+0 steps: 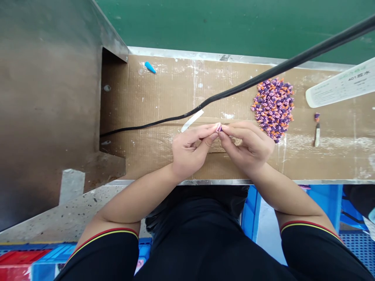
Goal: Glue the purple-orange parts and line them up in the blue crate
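Observation:
Between the fingertips of both hands is a small purple and pink piece (219, 128), mostly covered by the fingers. My left hand (191, 148) pinches it from one side with thumb and forefinger. From the other side my right hand (249, 146) pinches it the same way. Just beyond my right hand lies a dense pile of small purple, pink and orange pieces (274, 107), which look like the held one. A narrow white strip (191, 121) rests on the cardboard behind my left hand.
A black cable (234, 90) crosses above the cardboard-covered table (164, 93). At left stands a large metal housing (52, 97). Rightward are a white bottle (340, 84), a small brush-like item (317, 134) and a loose purple-orange piece (316, 116). A blue cap (150, 67) lies far back.

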`<state>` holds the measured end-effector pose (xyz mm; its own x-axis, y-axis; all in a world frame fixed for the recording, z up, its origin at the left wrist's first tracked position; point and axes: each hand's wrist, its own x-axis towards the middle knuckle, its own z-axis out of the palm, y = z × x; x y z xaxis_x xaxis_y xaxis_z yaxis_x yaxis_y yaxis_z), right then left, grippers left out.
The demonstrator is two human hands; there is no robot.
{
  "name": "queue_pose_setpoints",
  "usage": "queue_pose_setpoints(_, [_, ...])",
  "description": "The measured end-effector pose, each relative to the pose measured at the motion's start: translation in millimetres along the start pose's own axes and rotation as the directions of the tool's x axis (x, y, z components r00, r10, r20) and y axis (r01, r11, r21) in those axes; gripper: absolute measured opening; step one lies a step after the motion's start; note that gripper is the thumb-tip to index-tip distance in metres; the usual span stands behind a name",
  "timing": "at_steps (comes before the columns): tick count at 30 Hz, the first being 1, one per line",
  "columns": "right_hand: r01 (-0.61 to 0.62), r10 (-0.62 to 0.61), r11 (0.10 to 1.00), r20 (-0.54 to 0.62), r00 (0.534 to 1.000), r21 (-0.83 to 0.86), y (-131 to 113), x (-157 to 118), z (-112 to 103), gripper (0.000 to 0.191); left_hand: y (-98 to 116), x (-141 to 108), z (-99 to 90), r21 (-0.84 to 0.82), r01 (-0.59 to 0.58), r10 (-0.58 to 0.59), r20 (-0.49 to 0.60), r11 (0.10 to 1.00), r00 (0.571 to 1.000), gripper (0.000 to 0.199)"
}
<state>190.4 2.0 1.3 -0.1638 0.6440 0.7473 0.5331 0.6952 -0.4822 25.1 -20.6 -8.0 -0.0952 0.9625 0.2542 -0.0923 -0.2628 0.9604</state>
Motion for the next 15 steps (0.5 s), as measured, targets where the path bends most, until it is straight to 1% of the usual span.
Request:
queue_pose_setpoints(2, [0.010, -0.010, 1.000, 0.004, 1.000, -0.016, 0.6, -0.3, 0.0, 0.017, -6.1, 0.2, -1.0, 0.070, -0.140, 0.141, 0.001, 0.988, 0.990, 0.026])
queue_pose_setpoints(3, [0.015, -0.015, 1.000, 0.001, 1.000, -0.017, 0.9, -0.5, 0.1, 0.017, -9.5, 0.7, -1.5, 0.102, -0.225, 0.225, 0.003, 0.969, 0.974, 0.032])
queue_pose_setpoints(5, [0.023, -0.023, 1.000, -0.013, 1.000, 0.000, 1.5, -1.1, 0.7, 0.019, -16.0, 2.0, -2.7, 0.153, -0.380, 0.383, 0.012, 0.912, 0.924, 0.043])
queue_pose_setpoints(7, [0.023, -0.022, 0.999, -0.025, 0.999, 0.025, 1.9, -1.6, 1.2, 0.021, -20.3, 3.4, -3.8, 0.189, -0.467, 0.471, 0.029, 0.863, 0.882, 0.052])
queue_pose_setpoints(10, [0.020, -0.019, 0.999, -0.023, 1.000, 0.034, 2.4, -1.9, 1.5, 0.023, -22.2, 4.1, -4.3, 0.230, -0.503, 0.506, 0.050, 0.833, 0.861, 0.057])
queue_pose_setpoints(12, [0.017, -0.017, 0.999, -0.016, 1.000, 0.028, 2.9, -2.0, 1.0, 0.023, -21.7, 3.5, -3.7, 0.235, -0.501, 0.506, 0.045, 0.833, 0.862, 0.058])
queue_pose_setpoints(13, [0.016, -0.016, 1.000, -0.013, 1.000, 0.022, 3.2, -2.0, 0.4, 0.022, -21.2, 2.9, -3.4, 0.225, -0.486, 0.490, 0.043, 0.844, 0.871, 0.057])
queue_pose_setpoints(15, [0.011, -0.011, 1.000, -0.003, 1.000, -0.001, 4.0, -2.1, -1.1, 0.018, -19.7, 1.3, -2.9, 0.164, -0.419, 0.417, 0.047, 0.893, 0.908, 0.054])
